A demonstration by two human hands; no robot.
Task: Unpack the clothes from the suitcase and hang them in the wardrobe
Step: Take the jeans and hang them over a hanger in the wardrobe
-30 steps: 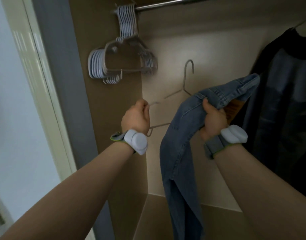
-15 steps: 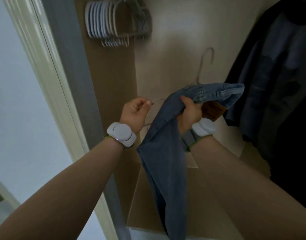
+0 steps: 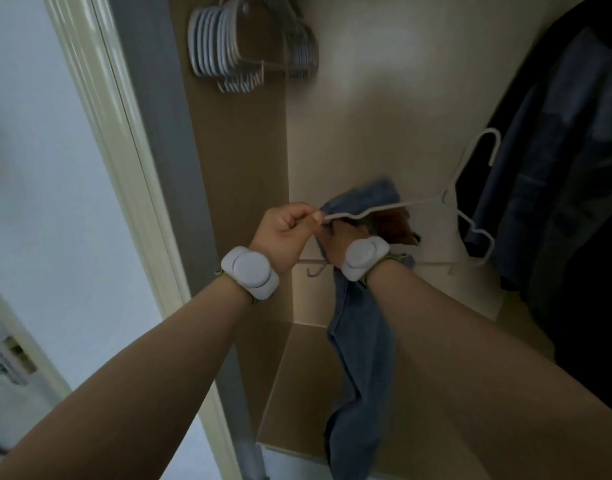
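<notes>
I stand at the open wardrobe. My left hand (image 3: 287, 230) pinches the left end of a thin white hanger (image 3: 446, 199), whose hook points up to the right. My right hand (image 3: 342, 237) grips the waistband end of blue jeans (image 3: 360, 348) and reaches through the hanger's frame, above its bottom bar. The jeans' top (image 3: 370, 194) shows blurred behind the hanger's shoulder, and the legs hang down below my right wrist. Most of my right hand's fingers are hidden by denim.
A bunch of several empty white hangers (image 3: 228, 60) hangs at the upper left of the wardrobe. Dark garments (image 3: 554, 161) hang at the right. The wardrobe floor (image 3: 297, 393) lies below. A white door frame (image 3: 117, 150) runs down the left.
My view has tilted down. The right hand has moved left with the jeans' waistband, in through the hanger frame. The hanger now lies wider and flatter across the view.
</notes>
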